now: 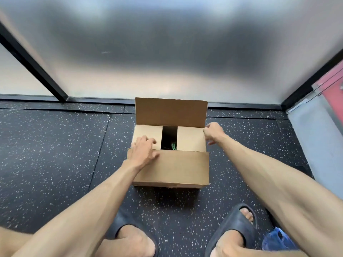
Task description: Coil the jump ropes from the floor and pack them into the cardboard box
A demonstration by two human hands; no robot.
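Observation:
A brown cardboard box stands on the floor in front of my feet. Its two side flaps are folded in flat, the far flap stands upright and the near flap hangs forward. Through the dark gap between the side flaps shows a bit of green jump rope. My left hand rests with spread fingers on the left side flap and the near flap's edge. My right hand touches the box's far right corner, by the right side flap and the upright flap; its fingers look loosely bent.
The box sits on black speckled rubber flooring, close to a frosted glass wall with black frames. My feet in dark slides are near the bottom. A blue bag lies at the lower right. A grey panel stands right.

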